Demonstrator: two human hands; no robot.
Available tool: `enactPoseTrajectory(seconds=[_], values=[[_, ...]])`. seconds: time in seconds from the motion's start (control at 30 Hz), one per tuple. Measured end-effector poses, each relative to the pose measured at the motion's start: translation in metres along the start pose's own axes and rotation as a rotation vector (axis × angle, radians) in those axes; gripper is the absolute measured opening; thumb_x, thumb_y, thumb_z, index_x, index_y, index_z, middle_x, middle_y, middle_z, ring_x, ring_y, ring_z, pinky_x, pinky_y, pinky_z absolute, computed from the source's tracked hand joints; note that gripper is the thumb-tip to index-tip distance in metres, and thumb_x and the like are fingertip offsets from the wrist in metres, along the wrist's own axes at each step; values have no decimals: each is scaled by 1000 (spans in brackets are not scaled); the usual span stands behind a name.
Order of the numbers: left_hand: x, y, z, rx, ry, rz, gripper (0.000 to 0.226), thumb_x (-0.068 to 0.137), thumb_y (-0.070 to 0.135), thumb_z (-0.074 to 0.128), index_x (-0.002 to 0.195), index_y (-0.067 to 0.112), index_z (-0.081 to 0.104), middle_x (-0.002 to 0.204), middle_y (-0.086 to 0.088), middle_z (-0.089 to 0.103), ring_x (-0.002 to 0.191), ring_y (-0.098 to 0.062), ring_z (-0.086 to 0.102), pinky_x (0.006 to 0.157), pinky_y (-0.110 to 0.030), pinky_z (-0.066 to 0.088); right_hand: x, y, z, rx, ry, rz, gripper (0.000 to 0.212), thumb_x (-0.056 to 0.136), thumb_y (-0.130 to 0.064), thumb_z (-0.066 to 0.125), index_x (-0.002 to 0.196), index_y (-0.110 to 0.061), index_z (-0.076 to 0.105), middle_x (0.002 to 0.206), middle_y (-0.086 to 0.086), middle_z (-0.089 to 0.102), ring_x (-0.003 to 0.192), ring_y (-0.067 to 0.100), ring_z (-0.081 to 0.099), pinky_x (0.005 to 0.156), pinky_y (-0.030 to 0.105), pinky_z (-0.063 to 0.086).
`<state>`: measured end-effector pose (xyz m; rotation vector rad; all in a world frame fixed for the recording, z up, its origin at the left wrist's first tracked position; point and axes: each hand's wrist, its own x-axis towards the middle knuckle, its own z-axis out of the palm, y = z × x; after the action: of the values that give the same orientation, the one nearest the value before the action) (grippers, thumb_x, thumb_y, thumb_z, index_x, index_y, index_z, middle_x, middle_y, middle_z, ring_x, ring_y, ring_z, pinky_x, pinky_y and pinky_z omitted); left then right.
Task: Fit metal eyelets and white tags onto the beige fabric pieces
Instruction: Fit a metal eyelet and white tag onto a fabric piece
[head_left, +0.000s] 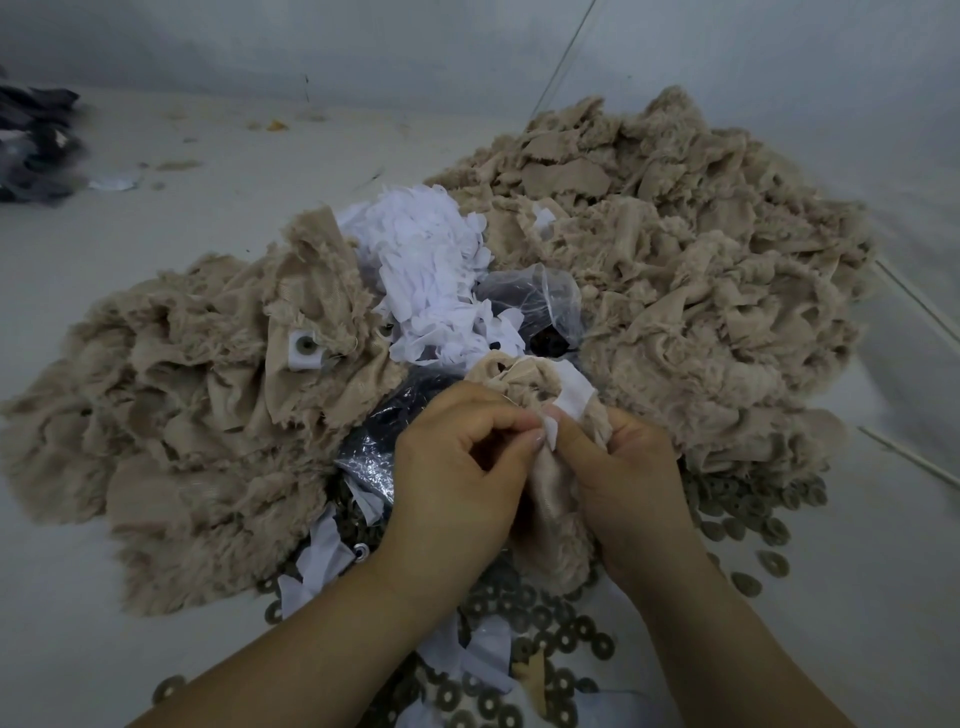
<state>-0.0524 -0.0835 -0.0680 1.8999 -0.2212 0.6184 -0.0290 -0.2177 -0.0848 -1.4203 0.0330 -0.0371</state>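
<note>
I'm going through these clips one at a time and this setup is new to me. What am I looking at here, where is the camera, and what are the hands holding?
There is no machine here: a person works bare-handed, filmed by a camera on their head looking down. The left hand and right hand together pinch a beige fabric piece and a white tag. On the pale surface lie two heaps of beige fabric, a pile of white tags, plastic bags and scattered ring-shaped eyelets. One finished piece shows a tag with an eyelet.
</note>
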Motion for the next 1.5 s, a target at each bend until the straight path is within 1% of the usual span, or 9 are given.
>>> enactPoseTrajectory(seconds=[0.23,0.43,0.57,0.67,0.8,0.97,1.13,1.33,1.5], values=[[6,-4,1,121,-37,68,7,79,2,78,83,8,79,81,1,70,80,-6,64,77,-18,53,1,2,-2,23,-15,4,23,83,-27,72,82,-4,75,87,29,71,81,44,68,77,52,58],[26,-5,-11,-102,-253,-132,9,76,-2,80,83,3,79,82,-6,74,78,-15,70,77,-32,57,4,2,-5,169,-194,170,45,67,-38,79,94,-2,75,97,26,73,89,38,72,79,44,61],[28,-8,-17,-169,-363,-237,11,81,-3,76,89,4,80,87,-7,74,86,-20,70,84,-41,58,2,2,-2,118,-167,164,51,65,-42,80,94,-1,75,97,28,72,95,45,69,87,55,57],[24,-9,-15,-140,-317,-216,10,81,-3,76,83,6,81,81,-6,75,79,-18,70,79,-42,57,0,2,2,-6,-118,77,52,71,-43,76,88,5,71,91,39,65,80,41,66,79,62,53],[19,-8,-11,-203,-277,-342,13,84,2,75,84,13,80,81,-6,76,77,-27,73,74,-46,60,-2,0,8,-120,-81,-50,40,87,-34,67,77,5,67,72,28,66,63,29,61,60,45,54],[13,-4,-9,-293,-210,-400,11,90,10,69,80,11,75,68,-12,70,59,-26,66,54,-32,57,2,2,2,-121,-24,-64,29,93,-20,65,89,9,67,84,33,67,80,53,64,69,61,53],[9,-5,-2,-280,-181,-408,12,82,5,76,74,2,69,68,-19,68,60,-35,65,56,-43,58,1,1,1,27,-79,33,30,81,-33,71,99,-10,76,96,17,76,96,35,72,86,52,58],[10,-7,-4,-340,-173,-461,15,86,5,72,71,7,72,72,-22,69,59,-25,63,55,-34,57,3,5,0,24,-23,12,43,87,-26,71,93,16,63,93,38,66,93,59,61,80,69,51],[9,-7,-1,-342,-153,-475,17,87,7,72,71,10,72,72,-21,70,62,-27,65,59,-39,58,4,7,-1,-82,-9,-74,15,90,-18,69,85,-5,76,80,12,76,80,29,74,70,42,62]])
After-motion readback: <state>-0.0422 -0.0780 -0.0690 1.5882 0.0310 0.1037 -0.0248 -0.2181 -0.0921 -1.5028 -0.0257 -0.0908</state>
